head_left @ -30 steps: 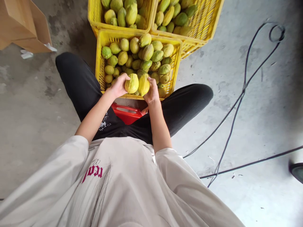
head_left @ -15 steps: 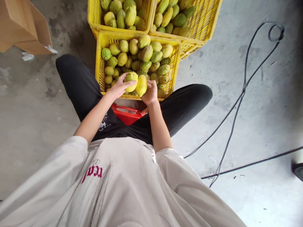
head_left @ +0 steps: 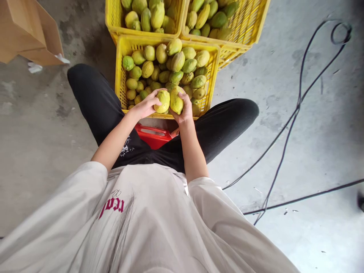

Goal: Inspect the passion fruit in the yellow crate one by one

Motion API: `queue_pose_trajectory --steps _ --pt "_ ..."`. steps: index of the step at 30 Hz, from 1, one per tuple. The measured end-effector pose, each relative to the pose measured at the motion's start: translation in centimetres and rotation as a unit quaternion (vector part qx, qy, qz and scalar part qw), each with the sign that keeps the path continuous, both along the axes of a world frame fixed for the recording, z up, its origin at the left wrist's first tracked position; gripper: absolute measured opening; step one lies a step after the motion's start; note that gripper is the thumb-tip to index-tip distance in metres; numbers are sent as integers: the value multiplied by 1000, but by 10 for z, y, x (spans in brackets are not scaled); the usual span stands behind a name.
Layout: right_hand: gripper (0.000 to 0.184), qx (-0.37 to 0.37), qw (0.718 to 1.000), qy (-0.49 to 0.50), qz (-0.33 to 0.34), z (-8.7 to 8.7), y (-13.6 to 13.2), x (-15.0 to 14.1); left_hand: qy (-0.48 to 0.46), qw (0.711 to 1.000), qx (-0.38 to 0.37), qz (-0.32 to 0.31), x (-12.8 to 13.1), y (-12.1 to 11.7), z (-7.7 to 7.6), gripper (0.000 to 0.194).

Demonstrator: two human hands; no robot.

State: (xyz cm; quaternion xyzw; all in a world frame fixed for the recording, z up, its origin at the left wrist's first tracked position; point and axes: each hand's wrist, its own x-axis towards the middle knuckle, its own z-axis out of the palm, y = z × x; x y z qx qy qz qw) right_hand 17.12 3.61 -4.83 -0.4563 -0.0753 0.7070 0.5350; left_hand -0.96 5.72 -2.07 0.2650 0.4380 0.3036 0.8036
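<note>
My left hand is closed around a yellow-green oblong fruit, its thumb lying across the near side. A second such fruit sits in my right hand, with the fingers curled round its right side. They look like small papayas or large lemons; I cannot tell which. The two fruits are side by side, very close together, above the near part of a yellow plastic crate. Many similar green and yellow fruits fill that crate below my hands.
Two more yellow crates with fruit, one at far left and one at far right, stand behind. A red plastic object is between my legs. A cardboard box stands left; black cables cross the floor at right.
Both fruits have shifted slightly to the right. The right-hand fruit has turned and moved up, and my right thumb and fingers now wrap further round it.
</note>
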Motion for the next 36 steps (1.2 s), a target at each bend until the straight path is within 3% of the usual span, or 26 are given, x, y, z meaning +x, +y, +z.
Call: queue_pose_trajectory --steps 6,12,16,20,25,29,36 --pt "36 10 1000 -25 4 -13 3 2 12 999 15 43 2 -1 0 60" --pt "24 54 998 -38 4 -19 7 0 48 997 10 64 3 1 -5 50" --pt "16 31 998 -53 -7 -23 8 -5 82 994 -3 72 4 3 -13 45" --pt "22 13 995 -94 9 -20 8 -6 89 992 -26 85 5 3 -14 43" --pt "28 -17 996 -91 21 -15 9 -5 86 991 -40 93 6 1 -10 53" --pt "35 -46 997 -63 21 -13 7 -7 80 991 -67 80 8 0 -1 49" --pt "47 -9 993 -102 54 -15 7 -2 56 991 -69 96 6 3 14 60"
